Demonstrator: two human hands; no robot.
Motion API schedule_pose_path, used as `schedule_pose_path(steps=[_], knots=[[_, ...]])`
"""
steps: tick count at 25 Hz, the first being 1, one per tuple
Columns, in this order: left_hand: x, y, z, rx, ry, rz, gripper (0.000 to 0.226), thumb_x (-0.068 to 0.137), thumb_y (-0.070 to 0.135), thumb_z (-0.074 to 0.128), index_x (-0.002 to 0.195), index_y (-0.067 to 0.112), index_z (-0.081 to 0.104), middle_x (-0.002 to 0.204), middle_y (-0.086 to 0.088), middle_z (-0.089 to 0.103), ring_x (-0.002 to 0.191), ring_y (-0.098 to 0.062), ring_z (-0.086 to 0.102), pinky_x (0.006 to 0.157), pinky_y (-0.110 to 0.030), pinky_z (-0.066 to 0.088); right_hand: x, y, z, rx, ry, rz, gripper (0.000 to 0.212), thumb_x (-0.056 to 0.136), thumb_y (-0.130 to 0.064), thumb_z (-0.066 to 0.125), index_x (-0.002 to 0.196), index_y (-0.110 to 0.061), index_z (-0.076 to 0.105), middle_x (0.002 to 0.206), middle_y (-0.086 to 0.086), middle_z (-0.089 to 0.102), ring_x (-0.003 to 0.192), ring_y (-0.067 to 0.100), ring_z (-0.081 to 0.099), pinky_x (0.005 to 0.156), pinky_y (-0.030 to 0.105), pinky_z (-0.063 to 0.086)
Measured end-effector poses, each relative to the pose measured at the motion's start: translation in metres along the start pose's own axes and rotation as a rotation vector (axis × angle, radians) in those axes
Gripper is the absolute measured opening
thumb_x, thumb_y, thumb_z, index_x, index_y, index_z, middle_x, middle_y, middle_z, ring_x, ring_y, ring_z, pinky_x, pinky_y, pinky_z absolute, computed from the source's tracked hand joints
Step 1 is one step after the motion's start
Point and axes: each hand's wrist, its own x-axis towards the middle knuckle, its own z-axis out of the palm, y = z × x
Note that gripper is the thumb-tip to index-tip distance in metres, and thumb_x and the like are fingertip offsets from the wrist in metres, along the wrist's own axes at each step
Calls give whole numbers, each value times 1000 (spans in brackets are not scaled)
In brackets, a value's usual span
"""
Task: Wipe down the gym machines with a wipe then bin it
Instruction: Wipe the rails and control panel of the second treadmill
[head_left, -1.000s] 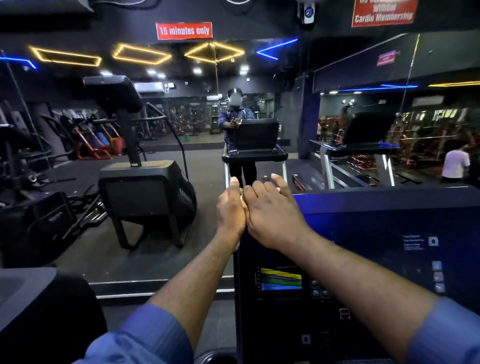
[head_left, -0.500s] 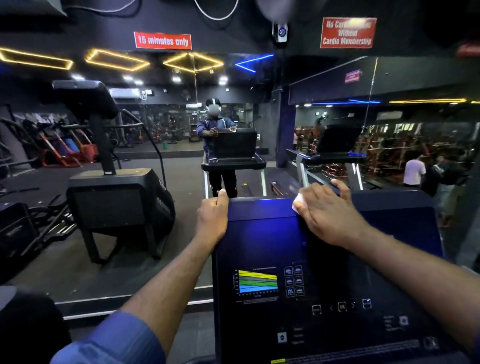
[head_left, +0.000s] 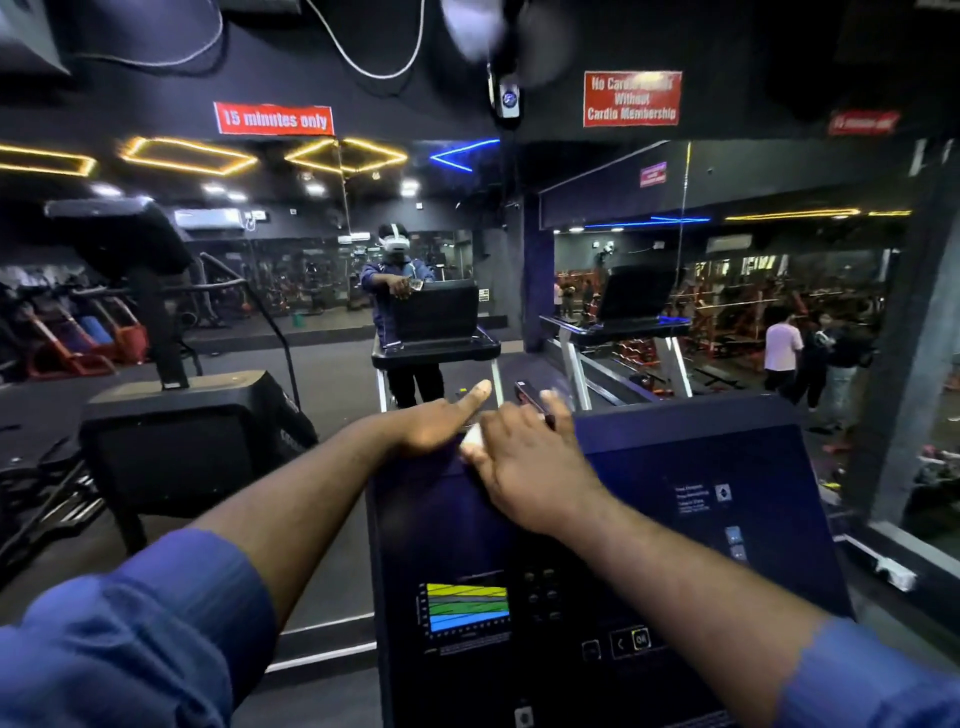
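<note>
Head: white wipe (head_left: 471, 438), glossy dark console (head_left: 675, 457)

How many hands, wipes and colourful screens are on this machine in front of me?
Hands: 2, the left hand and the right hand
Wipes: 1, a white wipe under the right hand
Colourful screens: 1, the graph screen
Total: 4
</note>
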Motion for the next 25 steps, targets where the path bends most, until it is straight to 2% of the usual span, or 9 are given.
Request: schedule_pose_path(steps=[3,7,12,14,16,17,19,21,25], knots=[[9,9,5,204,-40,-43,110,91,88,11,151,5,51,161,-15,44,148,-33,41,126,-46,25,-24,87,-19,-21,-197,138,40,107,-49,35,138,-31,54,140,-1,52,138,22,45,119,56,0],[21,16,8,292,-66,-12,112,88,90,12,148,7,55,159,-15,47,147,-32,43,125,-47,27,-39,159,-22,-45,-338,336,64,96,-63,7,141,-34,41,142,-8,45,142,14,37,122,54,-2],[32,50,27,178,-160,54,103,93,83,12,151,9,52,160,-10,44,152,-29,37,128,-45,21,-22,88,-1,13,-236,245,67,97,-56,12,146,-23,43,145,1,47,142,20,36,123,54,1],[43,62,36,24,-195,89,98,96,81,11,107,11,79,116,-17,73,114,-27,68,106,-39,46,-14,54,5,67,-167,211,67,98,-53,17,143,-15,48,138,4,52,136,24,42,124,55,5],[50,78,42,-58,-191,114,100,102,71,5,51,14,69,59,-4,67,57,-11,64,73,-26,49,-12,51,6,86,-139,186,64,100,-53,21,140,-14,50,137,4,52,134,23,44,124,54,4],[54,86,46,-78,-199,134,101,105,66,2,50,14,70,59,1,69,56,-5,64,75,-20,48,-15,61,3,68,-140,153,63,100,-55,21,138,-15,52,136,3,53,134,23,44,124,54,3],[64,103,56,-17,-211,217,100,101,70,1,101,13,82,115,0,76,104,-6,68,105,-16,36,-26,99,-4,38,-132,110,62,100,-56,20,137,-19,53,136,3,55,133,23,47,121,53,2],[65,120,70,105,-262,270,103,91,78,-1,150,17,57,159,2,45,147,-14,37,120,-24,11,-42,155,-10,20,-177,144,62,100,-58,18,144,-25,47,143,-1,50,140,19,41,122,54,0],[76,146,87,260,-239,253,99,95,77,-3,164,14,28,173,-12,17,160,-28,14,130,-45,1,-68,259,-23,-56,-350,344,65,95,-63,12,148,-35,37,149,-7,42,146,12,32,122,56,-2]])
